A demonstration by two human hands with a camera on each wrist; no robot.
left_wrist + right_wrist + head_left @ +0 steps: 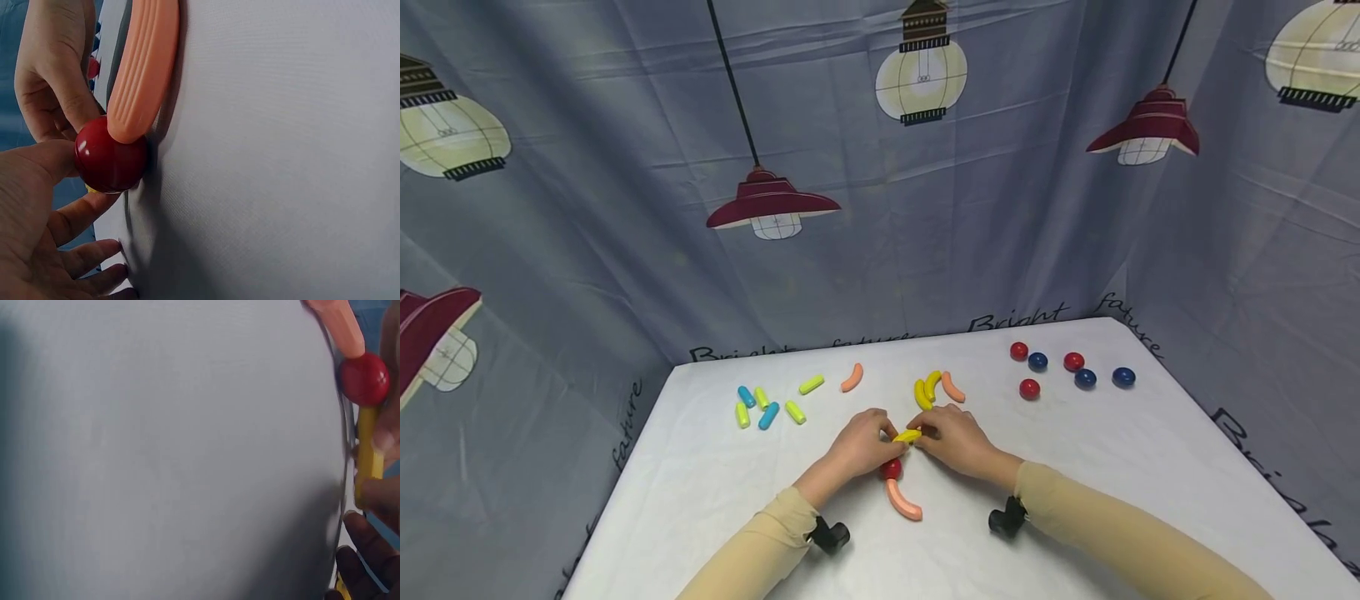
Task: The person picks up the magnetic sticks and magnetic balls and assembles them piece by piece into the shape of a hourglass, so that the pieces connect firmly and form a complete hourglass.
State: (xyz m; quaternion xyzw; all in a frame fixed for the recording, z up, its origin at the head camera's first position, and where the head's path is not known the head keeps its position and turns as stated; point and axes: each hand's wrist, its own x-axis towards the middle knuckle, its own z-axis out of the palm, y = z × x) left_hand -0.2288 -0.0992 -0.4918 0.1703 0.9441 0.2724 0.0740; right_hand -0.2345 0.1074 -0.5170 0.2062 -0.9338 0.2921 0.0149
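Note:
Both hands meet near the table's middle over a short yellow curved stick [907, 436]. My left hand [859, 446] pinches its left end, close to a glossy red ball [111, 156]. At the stick's other end, my right hand [953, 437] holds it between thumb and fingers. In the right wrist view the yellow stick runs straight up to the red ball. A ribbed orange curved stick [901, 502] touches the ball's opposite side and lies toward me. The left thumb overlaps the ball in the left wrist view. Fingers partly hide the yellow stick.
Beyond the right hand lie two yellow curved sticks [922, 395] and an orange one [952, 387]. Another orange curved stick [852, 377] is farther left. Several short green and blue sticks [768, 416] lie at left, several red and blue balls [1086, 379] at right. A printed curtain [880, 275] hangs behind the white table [1075, 467].

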